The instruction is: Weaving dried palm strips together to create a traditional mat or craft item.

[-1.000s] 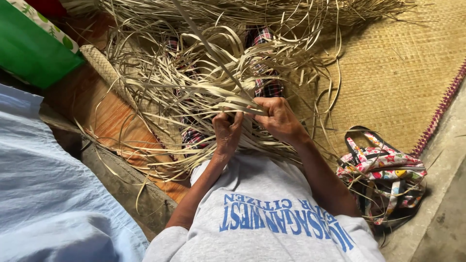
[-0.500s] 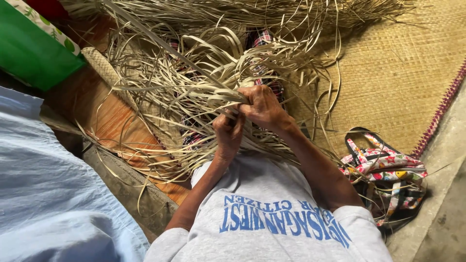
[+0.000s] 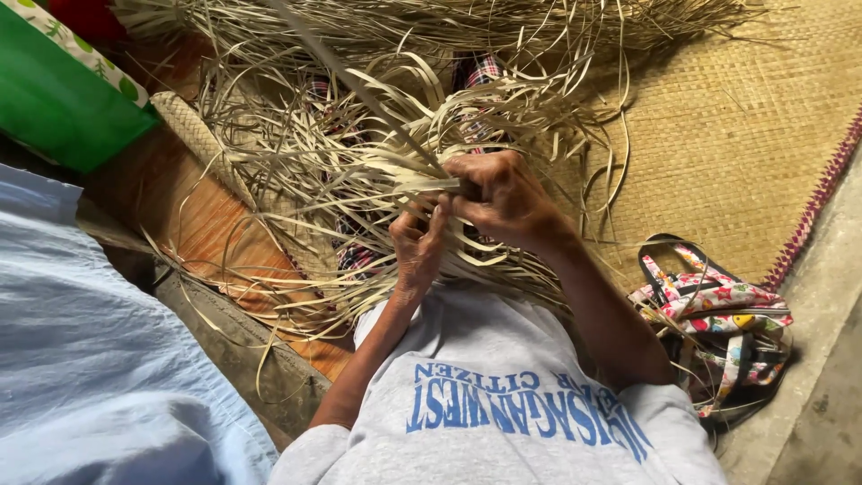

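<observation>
Both hands are pinched shut on the dry palm strips (image 3: 359,171) right above the gray shirt (image 3: 503,395) — left hand (image 3: 418,241), right hand (image 3: 503,193). Those strips look brittle, so a hard tug could snap one — or tangle the loose pile.

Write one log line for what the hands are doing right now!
left hand: pinching dried leaf strips | right hand: gripping same strips | nearby: woven mat, floral bag

Count: two hands, left hand (image 3: 417,247) and right hand (image 3: 503,193), both closed in the dry leaf strips (image 3: 359,171). Strips: dozens, too tangled to count. One woven mat (image 3: 736,144). One patterned bag (image 3: 718,314). One green container (image 3: 54,99). One narrow woven band (image 3: 193,135), probably.
</observation>
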